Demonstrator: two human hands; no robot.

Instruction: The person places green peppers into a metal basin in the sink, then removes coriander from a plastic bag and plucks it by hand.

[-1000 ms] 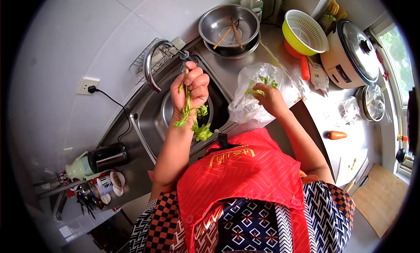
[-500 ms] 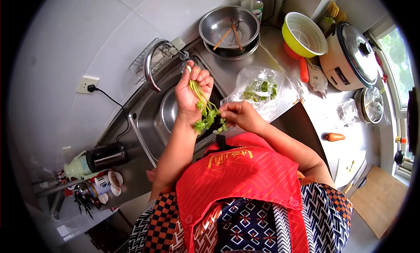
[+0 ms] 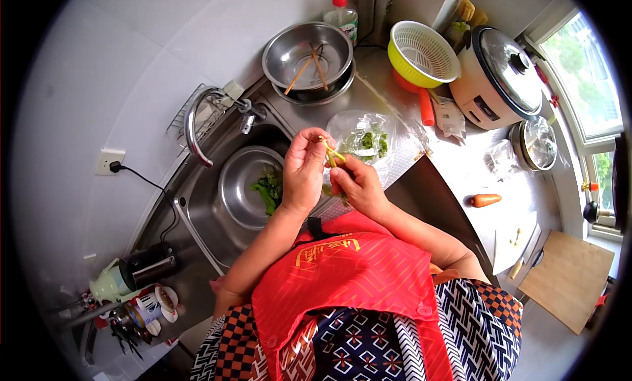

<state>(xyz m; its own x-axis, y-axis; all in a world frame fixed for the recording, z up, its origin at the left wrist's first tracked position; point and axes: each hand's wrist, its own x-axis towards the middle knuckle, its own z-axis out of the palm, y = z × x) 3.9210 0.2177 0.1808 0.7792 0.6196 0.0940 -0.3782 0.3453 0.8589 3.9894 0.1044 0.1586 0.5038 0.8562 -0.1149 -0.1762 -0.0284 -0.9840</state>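
Observation:
My left hand (image 3: 305, 170) is closed on the root ends of a small bunch of coriander (image 3: 334, 156), above the edge of the sink. My right hand (image 3: 360, 187) grips the same stems lower down, its fingers close to the left ones. Most of the leaves are hidden beneath the hands. Under my left forearm, in the sink (image 3: 197, 223), sits a steel bowl (image 3: 230, 183) with leafy greens (image 3: 268, 187) in it. Just beyond my right hand lies a clear plastic bag (image 3: 345, 123) with more greens inside.
A curved faucet (image 3: 191, 127) arches over the sink. Behind stand stacked steel bowls (image 3: 280, 55) with chopsticks, a soap bottle (image 3: 340, 17), a yellow-green colander (image 3: 411, 59) and a rice cooker (image 3: 480, 94). A carrot (image 3: 485, 200) and a wooden board (image 3: 567, 275) lie to the right.
My right hand has moved up from the leaves to the stems, close to my left hand. The view has shifted, and the bowl of greens in the sink shows more.

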